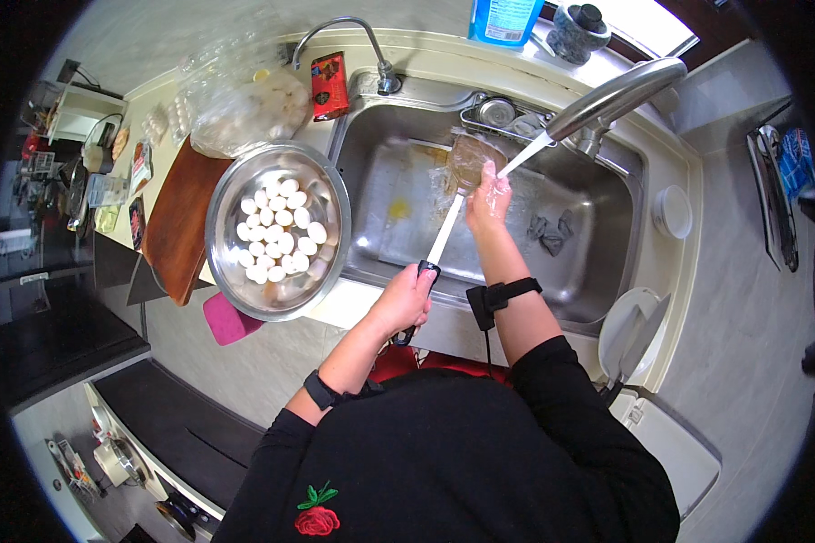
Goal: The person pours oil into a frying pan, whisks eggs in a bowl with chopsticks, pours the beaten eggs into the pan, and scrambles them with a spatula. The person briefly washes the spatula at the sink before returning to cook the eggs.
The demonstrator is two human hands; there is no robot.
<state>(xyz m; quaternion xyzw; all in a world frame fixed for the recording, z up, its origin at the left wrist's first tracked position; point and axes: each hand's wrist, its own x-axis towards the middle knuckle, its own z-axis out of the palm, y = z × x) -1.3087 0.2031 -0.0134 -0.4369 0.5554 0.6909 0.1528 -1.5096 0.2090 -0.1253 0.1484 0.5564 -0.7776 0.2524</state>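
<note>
My left hand (402, 298) is closed around the black handle of a long-handled wok spatula (447, 231). Its pale shank reaches over the sink to a broad, brownish head (474, 161). At that head my right hand (490, 200) is wet and touches its near side, with the fingers partly hidden by water. A stream of water (524, 155) runs from the steel faucet (611, 98) onto the hand and the head and splashes around them. Both are above the basin of the stainless steel sink (421, 251). A yellow smear (399, 209) lies on the sink floor.
Left of the sink, a steel bowl (333, 271) holds several white eggs (278, 227), beside a wooden cutting board (176, 231). A dark rag (551, 232) lies in the basin. A wire rack (516, 125) hangs at its back. Plates and a cleaver (645, 332) stand at right.
</note>
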